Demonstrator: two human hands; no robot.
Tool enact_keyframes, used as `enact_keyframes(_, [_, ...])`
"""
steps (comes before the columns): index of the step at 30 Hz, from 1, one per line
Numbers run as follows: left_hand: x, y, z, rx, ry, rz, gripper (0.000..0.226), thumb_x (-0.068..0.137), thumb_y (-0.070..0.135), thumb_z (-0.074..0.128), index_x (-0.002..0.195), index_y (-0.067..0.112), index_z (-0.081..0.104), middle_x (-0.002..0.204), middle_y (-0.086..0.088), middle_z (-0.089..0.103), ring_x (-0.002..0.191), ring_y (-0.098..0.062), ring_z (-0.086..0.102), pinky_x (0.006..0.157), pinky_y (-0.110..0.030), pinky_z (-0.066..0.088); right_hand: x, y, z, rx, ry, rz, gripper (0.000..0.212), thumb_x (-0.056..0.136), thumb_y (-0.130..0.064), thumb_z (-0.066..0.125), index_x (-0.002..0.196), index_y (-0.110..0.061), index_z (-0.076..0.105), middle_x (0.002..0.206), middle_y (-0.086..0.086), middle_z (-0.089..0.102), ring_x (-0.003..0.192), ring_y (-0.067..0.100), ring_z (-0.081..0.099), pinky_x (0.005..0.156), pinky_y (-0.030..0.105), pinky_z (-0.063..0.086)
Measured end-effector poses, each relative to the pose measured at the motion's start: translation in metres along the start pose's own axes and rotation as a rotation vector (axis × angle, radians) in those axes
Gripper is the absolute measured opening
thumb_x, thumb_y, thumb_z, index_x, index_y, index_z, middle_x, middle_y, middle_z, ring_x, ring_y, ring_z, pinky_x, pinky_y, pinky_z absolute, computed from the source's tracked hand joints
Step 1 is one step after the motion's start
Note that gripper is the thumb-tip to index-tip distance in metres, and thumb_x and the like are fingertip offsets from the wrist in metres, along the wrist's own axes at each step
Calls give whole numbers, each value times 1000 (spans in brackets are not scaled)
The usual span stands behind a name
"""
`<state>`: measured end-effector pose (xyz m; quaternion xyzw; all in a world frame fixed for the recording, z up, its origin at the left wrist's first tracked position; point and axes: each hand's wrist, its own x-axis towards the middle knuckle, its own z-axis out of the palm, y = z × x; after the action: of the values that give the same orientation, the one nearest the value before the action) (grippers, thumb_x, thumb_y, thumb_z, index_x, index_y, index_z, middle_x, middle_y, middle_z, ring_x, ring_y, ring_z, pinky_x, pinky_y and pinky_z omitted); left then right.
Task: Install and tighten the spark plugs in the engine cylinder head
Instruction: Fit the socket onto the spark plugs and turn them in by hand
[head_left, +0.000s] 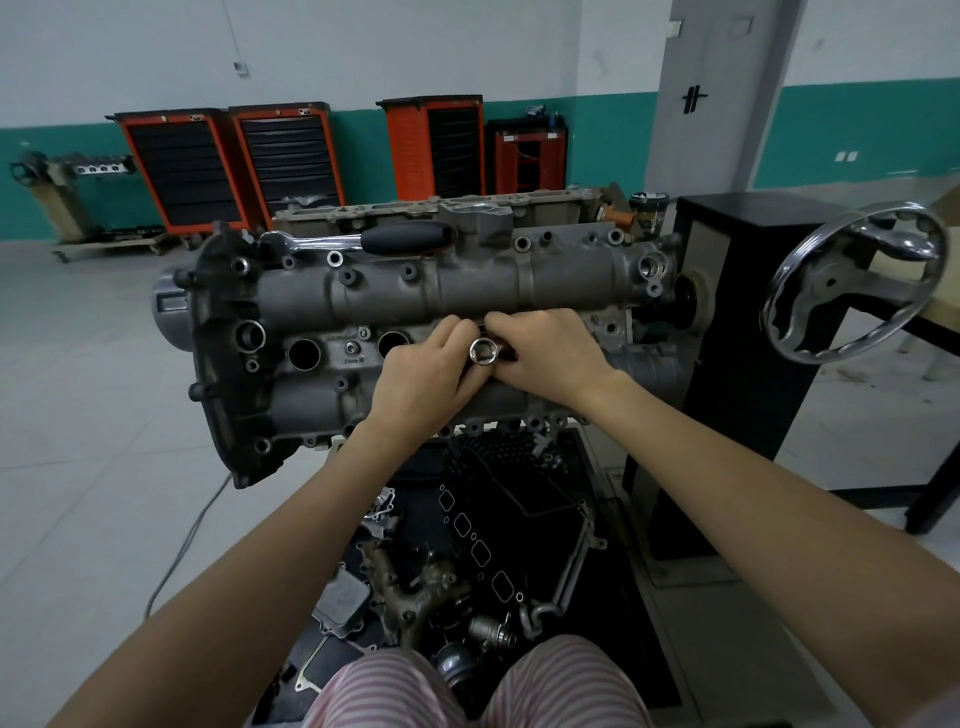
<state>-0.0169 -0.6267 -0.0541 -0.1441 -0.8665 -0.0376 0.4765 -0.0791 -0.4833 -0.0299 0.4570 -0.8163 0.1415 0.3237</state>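
Two hands, left hand (423, 379) and right hand (545, 353), fingers curled around a socket (484, 352) above the cylinder head (467, 291).

Orange tool cabinets (234, 166) line the far wall; a handwheel (852, 283) sits right.

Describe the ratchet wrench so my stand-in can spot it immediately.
Start at the big grey aluminium engine cylinder head on the stand in mid-frame. Along its far top edge, left of centre, lies the chrome ratchet wrench with a black handle, untouched by either hand. It is the only long shiny tool there; the short chrome socket sits between both hands.
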Motion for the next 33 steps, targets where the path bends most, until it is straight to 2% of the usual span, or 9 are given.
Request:
enact_keyframes(2, [1,3,-2,-10,-7,-19,33,88,29,45,75,0,55,72,-11,56,40,-28,48,35,-27,31,0,1,2,-22,-16,7,23,78,-29,59,87,-9,55,74,6,66,72,31,62,53,31,33])
enact_keyframes(5, [1,5,-3,-3,-11,-6,35,86,29,43,76,-3,55,71,-13,56,37,-28,47,34,-25,30,0,1,2,-38,-34,-15,25,79,-29,57,92,-8,54,76,7,66,72,32,62,52,31,32])
enact_keyframes(8, [1,4,-2,10,4,12,30,86,29,45,80,0,51,72,-12,56,37,-27,47,33,-25,30,0,2,1,-54,-54,-34,18,83,-24,53,88,-7,58,76,10,67,73,33,61,53,32,31])
enact_keyframes(14, [2,0,3,62,8,3,34,86,35,48,72,3,52,66,-8,54,41,-26,48,38,-23,24,1,3,2,-45,-90,-7,16,84,-22,52,83,-9,60,80,11,67,80,33,61,59,34,34])
enact_keyframes(19, [2,1,1,62,-3,-12,34,88,30,45,71,2,52,66,-10,55,39,-28,49,38,-23,25,0,1,0,-12,-52,15,18,81,-27,56,83,-9,57,76,8,66,76,31,62,57,35,39])
enact_keyframes(22, [3,4,-1,46,-14,-38,35,87,30,43,72,0,52,68,-12,53,37,-29,47,37,-24,25,0,1,0,-13,-36,6,21,78,-29,58,82,-8,56,73,7,66,72,31,62,54,33,36])
enact_keyframes(28, [3,4,-1,48,-9,-27,34,83,31,44,72,-1,53,67,-11,55,38,-28,47,35,-24,27,-1,0,1,-9,-18,-18,14,79,-19,58,74,-6,59,70,11,66,68,34,61,52,33,35])
enact_keyframes(33, [3,2,0,52,1,-12,35,85,35,46,69,4,51,62,-8,55,42,-28,51,37,-24,25,0,-1,0,33,16,-7,13,69,-8,66,60,-3,59,60,13,63,57,34,60,48,33,39])
